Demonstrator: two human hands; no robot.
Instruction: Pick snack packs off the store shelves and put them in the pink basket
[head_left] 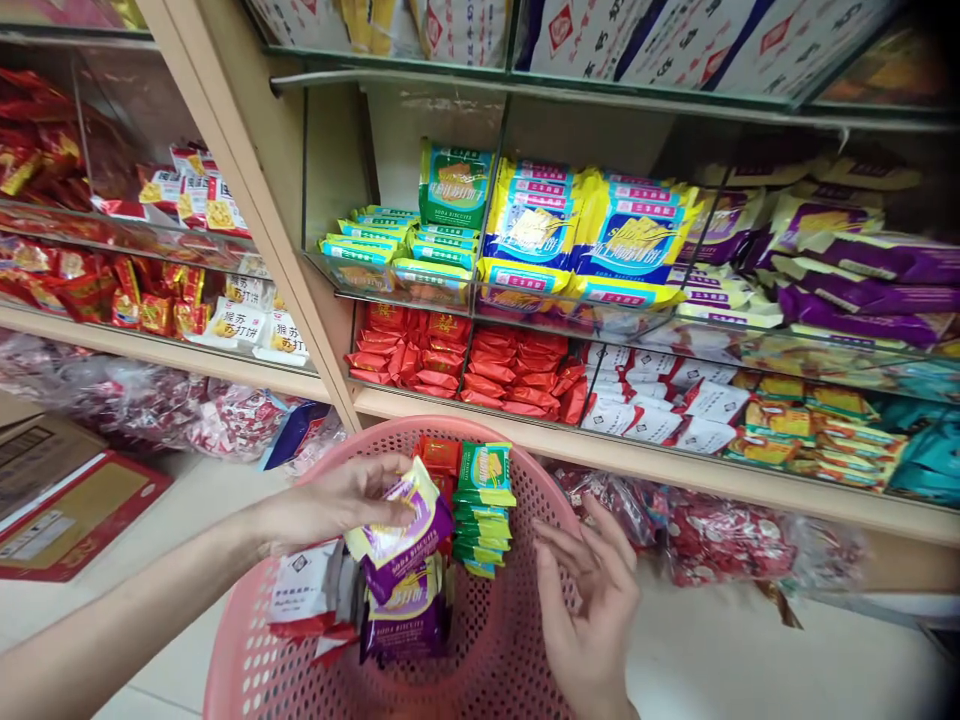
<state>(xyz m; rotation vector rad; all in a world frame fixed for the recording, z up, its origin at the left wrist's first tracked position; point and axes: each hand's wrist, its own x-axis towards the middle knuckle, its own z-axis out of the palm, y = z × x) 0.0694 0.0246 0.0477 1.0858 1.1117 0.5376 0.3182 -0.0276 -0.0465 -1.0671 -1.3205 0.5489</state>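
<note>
A purple and yellow plastic packet of soda biscuits (401, 530) is gripped at its upper edge by the left hand (341, 498), the fingers curled down over it and the thumb beneath. The packet is held just above a second purple biscuit packet (409, 620) standing inside a round pink perforated plastic basket (517, 640). Beside it in the basket are seen a stack of green and yellow biscuit packets (484, 510), red packets (441, 458) behind, and white and red packets (307, 590) to the left. The right hand (589, 600) is held open and empty, palm turned inward, fingers loosely spread over the basket's right side, with the rim hidden behind it. Glass-fronted shelves (525, 425) filled with snack packets are seen behind
</note>
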